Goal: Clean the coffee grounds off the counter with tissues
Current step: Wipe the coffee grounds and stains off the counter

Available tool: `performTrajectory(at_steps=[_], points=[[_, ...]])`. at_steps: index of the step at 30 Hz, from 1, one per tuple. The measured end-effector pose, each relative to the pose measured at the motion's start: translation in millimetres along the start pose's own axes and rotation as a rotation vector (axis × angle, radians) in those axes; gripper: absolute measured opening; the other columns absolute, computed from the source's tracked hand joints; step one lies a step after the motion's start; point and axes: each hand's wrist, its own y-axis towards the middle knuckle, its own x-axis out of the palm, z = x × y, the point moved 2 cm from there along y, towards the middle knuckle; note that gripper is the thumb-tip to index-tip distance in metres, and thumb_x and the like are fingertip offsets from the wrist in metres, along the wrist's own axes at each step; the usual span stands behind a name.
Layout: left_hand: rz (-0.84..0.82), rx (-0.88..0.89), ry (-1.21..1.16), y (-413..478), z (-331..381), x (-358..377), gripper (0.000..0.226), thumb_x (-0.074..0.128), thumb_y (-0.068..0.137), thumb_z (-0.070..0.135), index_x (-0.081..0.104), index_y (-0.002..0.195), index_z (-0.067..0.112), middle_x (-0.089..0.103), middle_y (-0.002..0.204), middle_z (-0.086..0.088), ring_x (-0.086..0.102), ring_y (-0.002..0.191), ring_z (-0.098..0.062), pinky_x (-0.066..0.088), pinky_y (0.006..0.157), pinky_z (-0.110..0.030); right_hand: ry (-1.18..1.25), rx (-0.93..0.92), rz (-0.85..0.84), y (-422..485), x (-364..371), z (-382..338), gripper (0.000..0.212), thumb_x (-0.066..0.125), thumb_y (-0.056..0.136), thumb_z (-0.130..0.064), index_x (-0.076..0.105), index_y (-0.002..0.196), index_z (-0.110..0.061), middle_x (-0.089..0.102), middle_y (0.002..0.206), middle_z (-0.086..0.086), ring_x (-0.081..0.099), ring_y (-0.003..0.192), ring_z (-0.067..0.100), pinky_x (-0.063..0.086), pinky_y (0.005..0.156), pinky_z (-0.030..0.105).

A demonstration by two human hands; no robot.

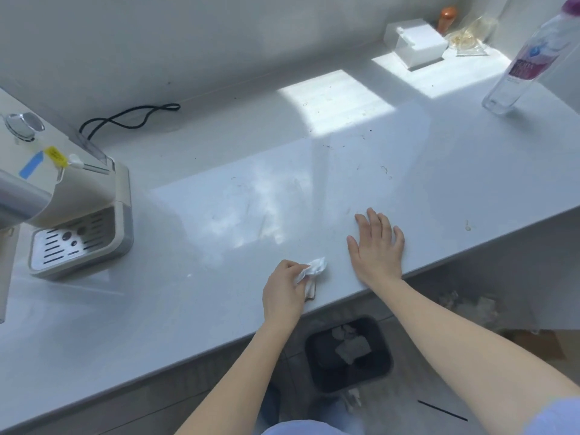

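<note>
The left hand [284, 288] lies near the front edge of the pale grey glossy counter [219, 189], its grip curled tightly round a crumpled white paper tissue [314, 270] that touches the surface. Just beside it, the right hand [378, 246] rests flat on the counter, grip fully spread, fingers straight, holding nothing. Sparse dark coffee grounds [329, 146] speck the counter farther back, well apart from the tissue. A cream-coloured coffee machine with a slotted metal drip tray [78, 215] stands at the left, and a clear plastic bottle with a pink label [527, 61] at the far right. A black rectangular waste bin [317, 372] holding crumpled paper sits on the floor below the edge.
</note>
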Motion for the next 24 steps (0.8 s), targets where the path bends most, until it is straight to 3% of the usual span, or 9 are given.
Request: performTrajectory(at_steps=[2, 4, 6, 10, 15, 20, 24], points=[[0.023, -0.065, -0.146, 6.0, -2.8, -11.9, 0.021, 0.055, 0.09, 0.028, 0.07, 0.091, 0.013, 0.063, 0.095, 0.003, 0.059, 0.088, -0.014, 0.035, 0.063, -0.017, -0.006, 0.0, -0.003, -1.3, -0.8, -0.4, 0.054, 0.025, 0.097, -0.042, 0.023, 0.147, -0.021, 0.019, 0.159, 0.002, 0.015, 0.145, 0.022, 0.012, 0.114, 0.047], [0.127, -0.114, -0.239, 11.9, -9.5, -32.7, 0.019, 0.057, 0.09, 0.027, 0.071, 0.096, 0.016, 0.065, 0.097, 0.004, 0.058, 0.089, -0.012, 0.038, 0.068, -0.02, -0.014, -0.005, 0.001, -1.7, -1.2, -0.7, 0.055, 0.024, 0.097, -0.042, 0.023, 0.147, -0.021, 0.02, 0.159, 0.003, 0.016, 0.145, 0.023, 0.013, 0.114, 0.048], [0.245, -0.139, -0.228, 17.3, -24.2, -58.0, 0.019, 0.06, 0.089, 0.021, 0.071, 0.102, 0.013, 0.066, 0.1, 0.0, 0.058, 0.091, -0.014, 0.041, 0.075, -0.026, -0.006, -0.005, 0.002, -1.6, -1.5, -1.6, 0.054, 0.025, 0.097, -0.042, 0.024, 0.147, -0.02, 0.02, 0.158, 0.003, 0.016, 0.145, 0.023, 0.013, 0.114, 0.048], [0.368, -0.219, -0.106, 23.9, -75.3, -103.0, 0.017, 0.057, 0.088, 0.017, 0.071, 0.091, 0.008, 0.069, 0.093, -0.014, 0.063, 0.093, -0.031, 0.043, 0.075, -0.034, 0.001, -0.005, 0.023, -1.5, -2.3, -2.2, 0.054, 0.028, 0.097, -0.041, 0.027, 0.147, -0.019, 0.023, 0.158, 0.004, 0.019, 0.144, 0.024, 0.015, 0.113, 0.049], [0.421, -0.199, 0.089, 11.6, -108.4, -107.1, 0.02, 0.057, 0.09, 0.018, 0.07, 0.103, 0.012, 0.063, 0.107, -0.007, 0.061, 0.093, -0.029, 0.036, 0.069, -0.028, 0.013, -0.008, 0.047, -1.9, -2.1, -3.4, 0.052, 0.032, 0.097, -0.039, 0.031, 0.145, -0.018, 0.027, 0.156, 0.006, 0.022, 0.143, 0.026, 0.017, 0.112, 0.05], [0.444, -0.198, 0.099, 4.9, -96.1, -86.4, 0.021, 0.06, 0.088, 0.014, 0.071, 0.106, 0.014, 0.052, 0.09, 0.003, 0.05, 0.071, -0.016, 0.03, 0.053, -0.022, 0.029, 0.001, 0.061, -2.5, -2.4, -3.3, 0.051, 0.036, 0.097, -0.037, 0.032, 0.144, -0.017, 0.028, 0.155, 0.007, 0.023, 0.142, 0.027, 0.018, 0.112, 0.051], [0.328, -0.135, 0.054, -4.7, -60.7, -43.2, 0.023, 0.061, 0.087, 0.012, 0.07, 0.108, 0.018, 0.051, 0.088, 0.008, 0.051, 0.07, -0.011, 0.028, 0.053, -0.01, 0.023, -0.004, 0.076, -2.9, -2.9, -4.0, 0.051, 0.038, 0.096, -0.035, 0.034, 0.144, -0.015, 0.03, 0.155, 0.007, 0.025, 0.142, 0.027, 0.018, 0.112, 0.051]])
